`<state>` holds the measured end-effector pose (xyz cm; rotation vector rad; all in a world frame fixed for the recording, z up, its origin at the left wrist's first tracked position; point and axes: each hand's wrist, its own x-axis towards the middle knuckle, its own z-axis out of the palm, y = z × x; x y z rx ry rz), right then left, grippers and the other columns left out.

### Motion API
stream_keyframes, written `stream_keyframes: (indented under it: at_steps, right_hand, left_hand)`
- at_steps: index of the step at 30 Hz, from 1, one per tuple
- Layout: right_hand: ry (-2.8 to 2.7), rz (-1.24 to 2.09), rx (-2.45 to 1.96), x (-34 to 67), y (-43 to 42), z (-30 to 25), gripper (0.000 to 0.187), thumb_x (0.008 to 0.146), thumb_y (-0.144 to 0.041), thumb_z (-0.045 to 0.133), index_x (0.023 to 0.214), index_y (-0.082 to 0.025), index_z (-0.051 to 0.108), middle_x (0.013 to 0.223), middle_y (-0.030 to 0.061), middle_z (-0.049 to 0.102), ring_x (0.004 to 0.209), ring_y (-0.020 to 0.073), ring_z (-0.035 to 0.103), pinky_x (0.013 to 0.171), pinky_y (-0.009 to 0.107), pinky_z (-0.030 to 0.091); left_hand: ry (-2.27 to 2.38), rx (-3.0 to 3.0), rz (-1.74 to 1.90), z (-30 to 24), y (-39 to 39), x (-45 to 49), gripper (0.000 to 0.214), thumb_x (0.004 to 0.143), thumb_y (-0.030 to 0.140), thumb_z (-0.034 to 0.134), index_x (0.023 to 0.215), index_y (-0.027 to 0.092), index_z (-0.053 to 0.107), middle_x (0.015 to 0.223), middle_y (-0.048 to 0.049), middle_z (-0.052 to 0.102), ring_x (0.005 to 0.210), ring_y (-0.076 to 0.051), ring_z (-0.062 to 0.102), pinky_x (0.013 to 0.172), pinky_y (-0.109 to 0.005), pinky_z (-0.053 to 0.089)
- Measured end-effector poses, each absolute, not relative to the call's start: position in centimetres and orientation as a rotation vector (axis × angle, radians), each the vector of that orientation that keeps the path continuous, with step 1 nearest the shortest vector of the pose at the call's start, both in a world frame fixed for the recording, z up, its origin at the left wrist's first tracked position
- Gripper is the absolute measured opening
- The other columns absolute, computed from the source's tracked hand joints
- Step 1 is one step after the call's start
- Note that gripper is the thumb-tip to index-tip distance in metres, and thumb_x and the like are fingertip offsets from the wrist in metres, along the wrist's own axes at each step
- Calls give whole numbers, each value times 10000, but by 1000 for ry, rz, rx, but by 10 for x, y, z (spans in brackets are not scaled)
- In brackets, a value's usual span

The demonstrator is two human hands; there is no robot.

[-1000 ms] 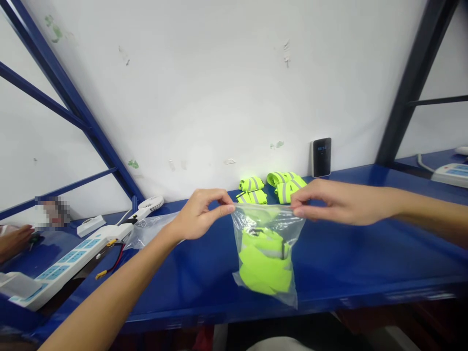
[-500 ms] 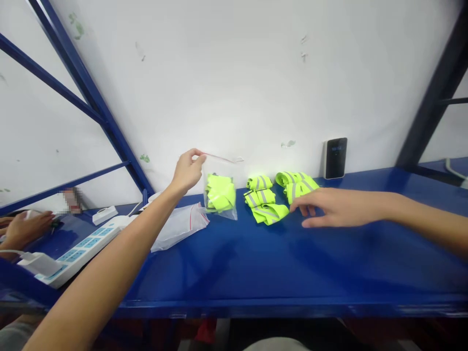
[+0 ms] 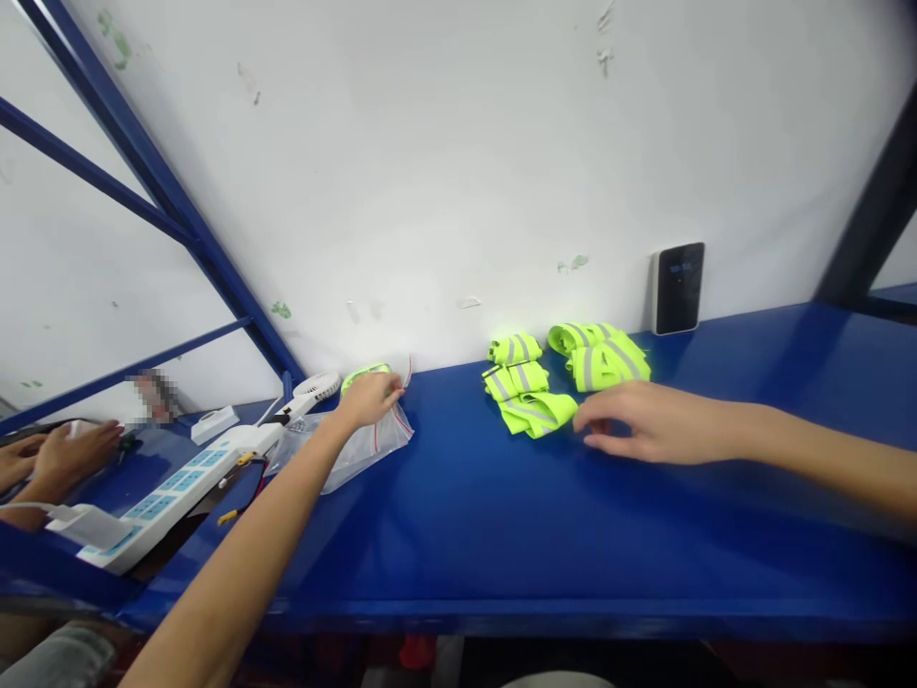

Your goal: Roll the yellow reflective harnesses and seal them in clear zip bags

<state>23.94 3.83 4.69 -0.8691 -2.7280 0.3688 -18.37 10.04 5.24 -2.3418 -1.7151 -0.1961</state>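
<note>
Clear plastic bags [image 3: 358,447] lie in a flat, crumpled heap at the far left of the bench, with a thin red seal line along one edge. The left hand [image 3: 369,399] rests on top of them. A sliver of neon green fabric [image 3: 364,370] peeks out just behind that hand, too hidden to say more. Over to the right there are folded neon vests with grey reflective stripes. The nearest vest [image 3: 534,413] lies flat, just beside the spread fingertips of the right hand [image 3: 630,430]. The other vests [image 3: 602,352] are bunched farther back, by the wall.
</note>
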Motion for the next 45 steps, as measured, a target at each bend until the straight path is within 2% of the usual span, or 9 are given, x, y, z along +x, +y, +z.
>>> stream_keyframes:
  at_steps: [4, 11, 16, 20, 23, 32, 36, 40, 45]
  right_hand:
    - [-2579, 49, -772, 236, 53, 33, 255, 872, -378, 517, 951, -206, 688, 1010, 119, 621, 930, 281, 596, 804, 418, 465]
    - [-2600, 235, -822, 230, 66, 14, 591, 841, -381, 565, 1406, -279, 425, 1390, 122, 440, 1063, 317, 591, 831, 457, 502]
    - [-2595, 307, -760, 222, 62, 13, 629, 839, -392, 578, 1437, -321, 397, 1354, 97, 516, 1080, 339, 599, 838, 467, 506]
    - [-2353, 240, -850, 215, 69, 23, 502, 915, -409, 468, 1393, -260, 448, 1214, 107, 624, 983, 311, 634, 846, 464, 487]
    - [-2288, 178, -919, 203, 85, 26, 431, 931, -370, 427, 1320, -205, 513, 1183, 127, 622, 971, 296, 623, 850, 451, 480]
    - [-2555, 435, -974, 187, 93, 31, 710, 740, -214, 620, 1415, -199, 401, 1256, 140, 543, 1139, 321, 531, 968, 470, 415]
    - [-2573, 746, -861, 196, 55, 41, 736, 767, -287, 650, 1433, -228, 344, 1245, 104, 556, 1013, 269, 585, 861, 405, 483]
    - [-2501, 681, -703, 202, 30, 29, 932, 737, -276, 701, 1502, -289, 170, 1375, 125, 403, 1011, 244, 563, 849, 388, 493]
    - [-2507, 324, -674, 207, 34, 17, 656, 773, -108, 555, 1389, -281, 414, 1384, 124, 399, 874, 197, 597, 764, 348, 500]
  left_hand:
    - [-1768, -2325, -236, 49, 101, -186, 330, 897, 401, 409, 886, 200, 670, 916, -76, 715, 870, -241, 648, 764, -323, 448]
    - [-1727, -2237, -459, 54, 101, -158, 325, 909, 330, 392, 912, 157, 667, 930, -130, 677, 910, -267, 619, 821, -377, 453]
    - [-1418, -2560, -491, 48, 90, -100, 261, 915, 319, 446, 1004, 209, 665, 986, -82, 670, 993, -215, 603, 941, -333, 429]
    - [-1097, -2838, -503, 32, 87, -61, 463, 917, 393, 455, 1335, 196, 485, 1288, -144, 540, 1169, -257, 530, 1013, -350, 394]
    - [-1105, -2890, -497, 20, 96, -49, 602, 883, 413, 511, 1429, 208, 361, 1414, -166, 408, 1253, -302, 465, 1036, -405, 385]
    - [-1226, -2935, -955, 7, 100, -41, 490, 752, 263, 615, 1232, 198, 542, 1159, -95, 610, 1063, -279, 565, 975, -415, 420]
    - [-1338, -3139, -1435, 1, 70, -39, 380, 847, 333, 540, 1199, 192, 532, 1080, -63, 637, 894, -209, 610, 788, -314, 484]
    - [-1599, -3167, -1702, -3, 55, -35, 302, 848, 316, 529, 1126, 200, 537, 804, 0, 617, 614, -131, 541, 564, -238, 423]
    - [-1821, -3069, -1808, 2, 54, -29, 289, 835, 299, 516, 1107, 214, 567, 763, 13, 616, 623, -139, 553, 584, -249, 432]
